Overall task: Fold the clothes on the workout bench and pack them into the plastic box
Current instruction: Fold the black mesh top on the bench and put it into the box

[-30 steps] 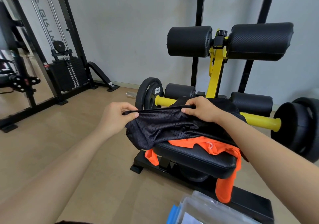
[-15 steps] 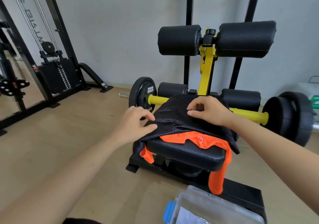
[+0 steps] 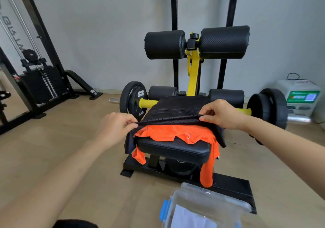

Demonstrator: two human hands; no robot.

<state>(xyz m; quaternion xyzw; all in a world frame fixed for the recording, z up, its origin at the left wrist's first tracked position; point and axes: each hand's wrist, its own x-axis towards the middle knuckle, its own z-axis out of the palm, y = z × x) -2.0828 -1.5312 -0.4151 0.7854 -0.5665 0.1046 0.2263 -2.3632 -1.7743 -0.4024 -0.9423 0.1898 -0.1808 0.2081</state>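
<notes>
The black mesh cloth (image 3: 175,111) is pinched at its near edge by the left hand (image 3: 116,127) and the right hand (image 3: 222,114); it should be pulled tight and folded flat.

Black mesh garment (image 3: 175,111); orange garment (image 3: 174,132); black bench pad (image 3: 174,150).

One view only, worn on the head. Faces forward and down, along both forearms rising from the lower corners to left grip (image 3: 114,127) and right grip (image 3: 223,113), each pinching cloth (image 3: 175,111) at mid-frame. Sits near the surface (image 3: 174,148), seen end-on from above. Clips the box (image 3: 202,208) at the bottom edge. Takes in floor (image 3: 52,131) and wall (image 3: 105,34) beyond; bends uprights at the wide-angle edges.
</notes>
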